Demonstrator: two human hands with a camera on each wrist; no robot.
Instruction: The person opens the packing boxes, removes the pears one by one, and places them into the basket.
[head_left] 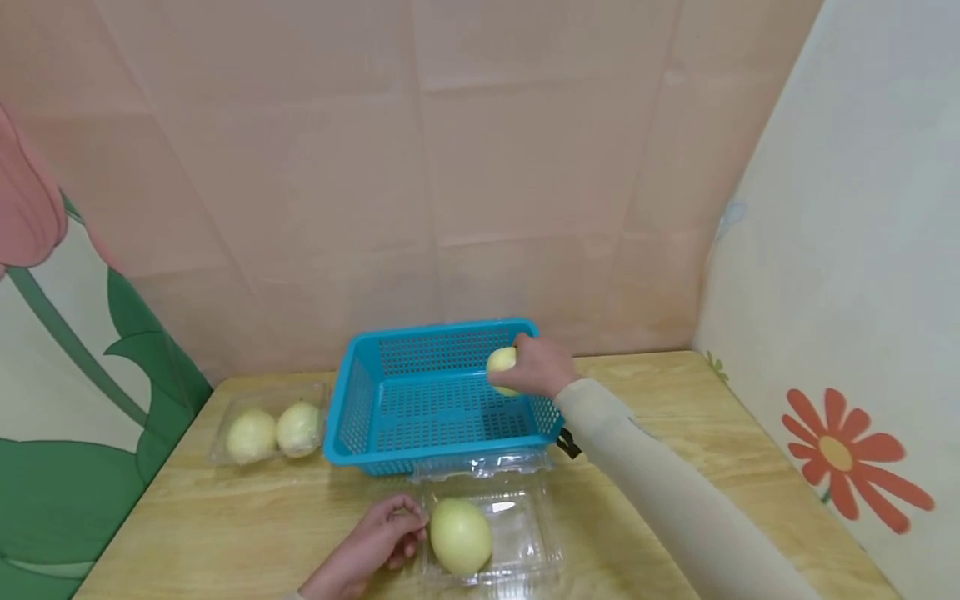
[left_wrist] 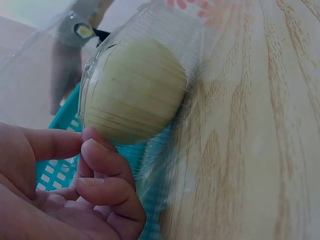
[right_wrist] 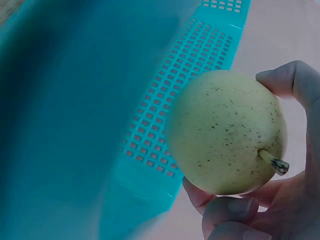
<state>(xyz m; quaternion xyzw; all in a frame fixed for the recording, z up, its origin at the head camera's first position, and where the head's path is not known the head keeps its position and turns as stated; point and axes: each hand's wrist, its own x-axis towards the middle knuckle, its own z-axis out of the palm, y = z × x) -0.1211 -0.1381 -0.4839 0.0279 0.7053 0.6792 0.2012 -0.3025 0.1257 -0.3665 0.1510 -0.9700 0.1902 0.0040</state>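
My right hand (head_left: 542, 367) holds a round yellow-green pear (right_wrist: 227, 132) over the right end of the blue plastic basket (head_left: 442, 457). Dark speckles and a short stem show on this pear in the right wrist view; thumb and fingers are curled round it. On the table in front of the basket lies an opened clear plastic clamshell box (head_left: 525, 542), with another pear (head_left: 461, 537) in its left half. At the box's left edge, my left hand (head_left: 381, 533) pinches the rim between thumb and finger, as the left wrist view shows (left_wrist: 95, 185).
Left of the basket sits a second clear box (head_left: 217, 446) with two pears (head_left: 252, 436) inside. A small black object (head_left: 568, 443) lies by the basket's right front corner. The wooden table (head_left: 172, 533) meets a draped backdrop behind and a flower-painted wall (head_left: 832, 275) at right.
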